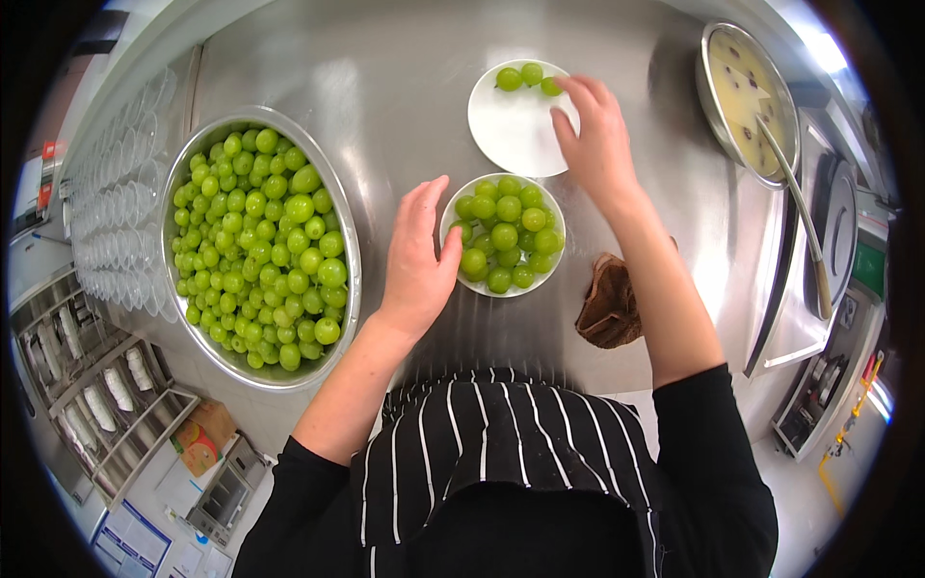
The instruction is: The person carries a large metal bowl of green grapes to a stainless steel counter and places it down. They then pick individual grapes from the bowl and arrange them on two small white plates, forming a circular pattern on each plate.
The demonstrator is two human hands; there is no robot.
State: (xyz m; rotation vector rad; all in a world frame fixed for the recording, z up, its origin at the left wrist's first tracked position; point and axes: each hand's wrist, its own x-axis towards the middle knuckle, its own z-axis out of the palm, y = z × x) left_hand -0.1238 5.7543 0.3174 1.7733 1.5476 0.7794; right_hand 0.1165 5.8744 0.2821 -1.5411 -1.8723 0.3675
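My left hand [423,253] is at the left rim of a small white bowl [498,292] heaped with green grapes [504,235], its thumb close to a grape on that side. My right hand [592,137] reaches over the right side of a white plate [509,137]. Its index fingertip is at the rightmost of three green grapes [509,79] near the plate's far rim; whether it touches or grips that grape I cannot tell. A large steel bowl [351,289] full of green grapes stands to the left.
Stacked clear plastic cups [123,209] line the far left. A brown cloth [611,303] lies beside my right forearm on the steel counter [405,87]. At the back right, a metal bowl [712,108] holds pale yellow liquid with dark bits and a long-handled ladle [798,206].
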